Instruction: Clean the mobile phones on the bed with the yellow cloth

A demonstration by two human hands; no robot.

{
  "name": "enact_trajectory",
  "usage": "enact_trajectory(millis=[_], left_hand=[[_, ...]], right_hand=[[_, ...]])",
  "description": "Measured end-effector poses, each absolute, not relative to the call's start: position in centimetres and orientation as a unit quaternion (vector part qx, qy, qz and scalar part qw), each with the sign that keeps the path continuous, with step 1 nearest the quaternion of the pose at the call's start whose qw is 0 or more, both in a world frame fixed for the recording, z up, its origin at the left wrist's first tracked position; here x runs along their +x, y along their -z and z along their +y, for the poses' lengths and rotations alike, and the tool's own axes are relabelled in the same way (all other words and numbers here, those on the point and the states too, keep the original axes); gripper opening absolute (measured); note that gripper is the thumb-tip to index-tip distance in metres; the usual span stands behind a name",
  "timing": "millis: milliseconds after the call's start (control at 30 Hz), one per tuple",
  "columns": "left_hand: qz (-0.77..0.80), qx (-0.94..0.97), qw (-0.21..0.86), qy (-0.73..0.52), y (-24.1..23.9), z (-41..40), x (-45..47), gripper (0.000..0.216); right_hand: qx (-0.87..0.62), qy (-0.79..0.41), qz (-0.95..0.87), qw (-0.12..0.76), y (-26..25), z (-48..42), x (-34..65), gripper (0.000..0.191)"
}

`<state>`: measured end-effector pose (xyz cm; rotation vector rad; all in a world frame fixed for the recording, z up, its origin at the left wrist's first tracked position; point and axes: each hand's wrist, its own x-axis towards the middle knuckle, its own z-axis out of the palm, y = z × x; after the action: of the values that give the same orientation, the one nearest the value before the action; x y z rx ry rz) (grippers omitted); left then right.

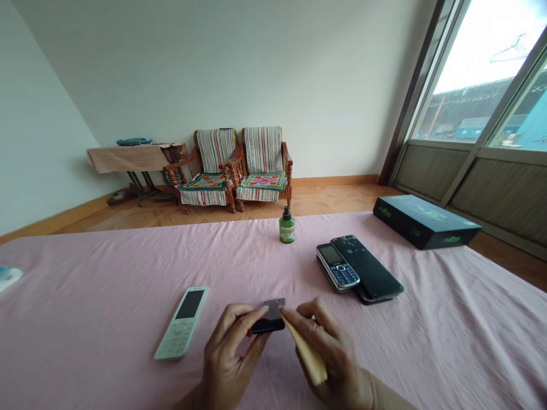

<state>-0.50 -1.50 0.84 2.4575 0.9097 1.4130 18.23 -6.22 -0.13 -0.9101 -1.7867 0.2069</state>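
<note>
- Left hand (pixel 226 359) pinches a small dark phone (pixel 270 316), long axis toward 12 o'clock.
- Right hand (pixel 333 359), at its 3 o'clock, grips a yellowish cloth (pixel 308 353), tip touching it.

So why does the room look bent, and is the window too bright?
Head view: wide lens bows the dark window frame and pink tablecloth edges; sky beyond is blown out white; soft daylight, faint shadows; left hand and right hand on the small dark phone stay reasonably sharp.
</note>
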Motion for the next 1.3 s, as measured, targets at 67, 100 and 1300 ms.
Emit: enact_trajectory(millis=[67, 100, 1300], left_hand=[[0.299, 0.824, 0.089, -0.473, -0.9, -1.5, -0.5, 0.022], [0.3, 0.823, 0.091, -0.474, -0.9, -1.5, -0.5, 0.022], [0.27, 0.865, 0.138, -0.399, 0.1, -1.3, -0.6, 0.027]], right_hand=[[-0.363, -0.038, -0.776, 0.514, -0.2, -6.5, 18.4, 0.052], [-0.355, -0.015, -0.791, 0.498, -0.4, -6.5, 18.6, 0.052], [-0.42, 0.084, -0.799, 0.421, -0.3, -5.1, 19.9, 0.036]])
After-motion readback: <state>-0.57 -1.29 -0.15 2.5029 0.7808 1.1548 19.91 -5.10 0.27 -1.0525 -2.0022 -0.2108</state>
